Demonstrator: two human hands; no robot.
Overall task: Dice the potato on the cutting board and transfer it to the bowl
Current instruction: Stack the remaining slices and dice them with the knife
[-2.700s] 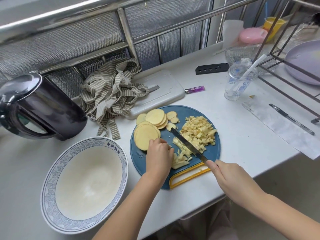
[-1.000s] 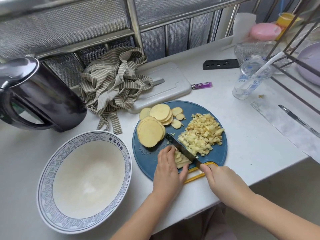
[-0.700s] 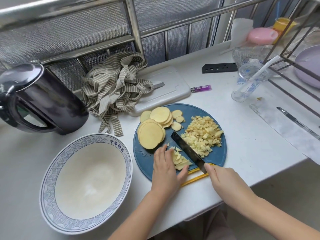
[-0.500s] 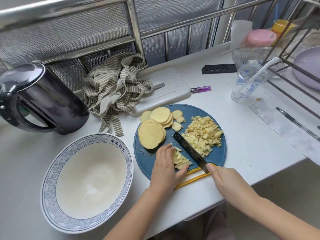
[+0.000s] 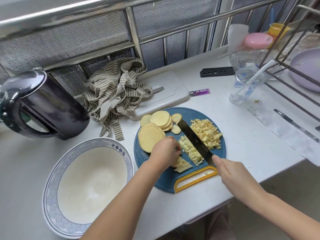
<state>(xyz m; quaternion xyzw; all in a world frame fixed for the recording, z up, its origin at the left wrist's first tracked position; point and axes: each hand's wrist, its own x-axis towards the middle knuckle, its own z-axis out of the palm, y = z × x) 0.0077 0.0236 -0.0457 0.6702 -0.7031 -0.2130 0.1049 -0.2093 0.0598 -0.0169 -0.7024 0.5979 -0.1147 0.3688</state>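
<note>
A round blue cutting board with a yellow handle lies near the counter's front edge. Round potato slices are stacked on its left half, and a heap of diced potato lies on its right. My right hand grips the handle of a dark knife, whose blade rests across the board between the heap and a small row of fresh dice. My left hand presses down on potato strips at the board's front. The large white bowl with a blue rim stands empty to the left.
A dark kettle stands at the far left, a striped cloth and a white board behind the cutting board. A purple lighter, a plastic cup and a pen on paper lie to the right, beside a metal rack.
The knife blade has swung farther from me, now lying along the diced heap. A row of fresh dice has appeared left of the blade. My left hand has curled over the strips.
</note>
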